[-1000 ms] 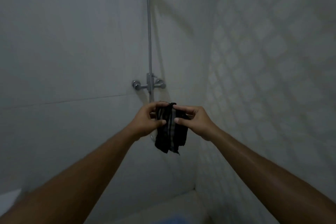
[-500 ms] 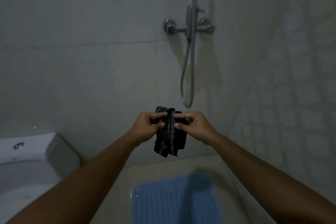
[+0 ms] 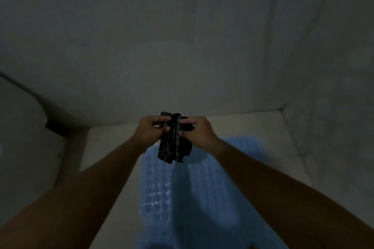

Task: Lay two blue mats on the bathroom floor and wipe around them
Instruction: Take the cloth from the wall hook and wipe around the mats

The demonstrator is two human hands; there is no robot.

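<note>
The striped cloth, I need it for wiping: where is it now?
In the head view the striped cloth hangs at centre, pinched between the left hand and right hand, above the far end of the blue mat.

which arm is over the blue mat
The right arm: its forearm crosses the blue mat, while the left arm lies over bare floor beside the mat's left edge.
</note>
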